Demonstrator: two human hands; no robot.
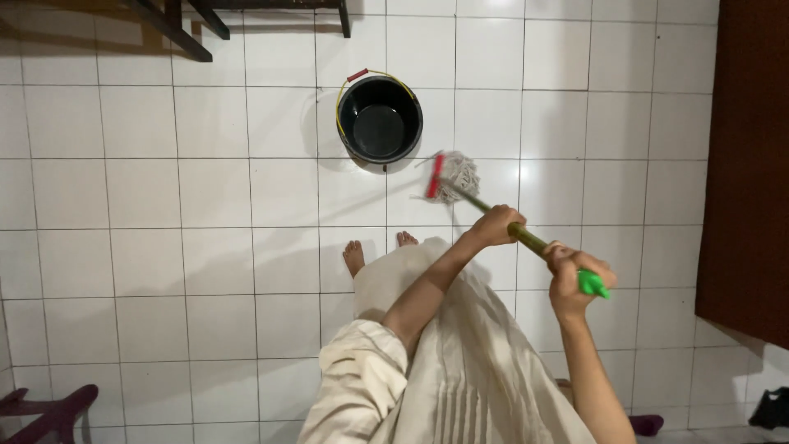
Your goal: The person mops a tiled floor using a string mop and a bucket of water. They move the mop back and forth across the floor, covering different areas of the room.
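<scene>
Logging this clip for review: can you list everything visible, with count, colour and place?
mop: one, pale strings, red clamp, green handle, on the floor right of the bucket
bucket: one, black, yellow wire handle with red grip, top centre
floor: white tiles
furniture legs: dark, top left
wooden panel: brown, right edge
dark red object: bottom left corner
bare feet: two, centre
left hand: grips the handle lower down
right hand: grips the handle's green end
</scene>
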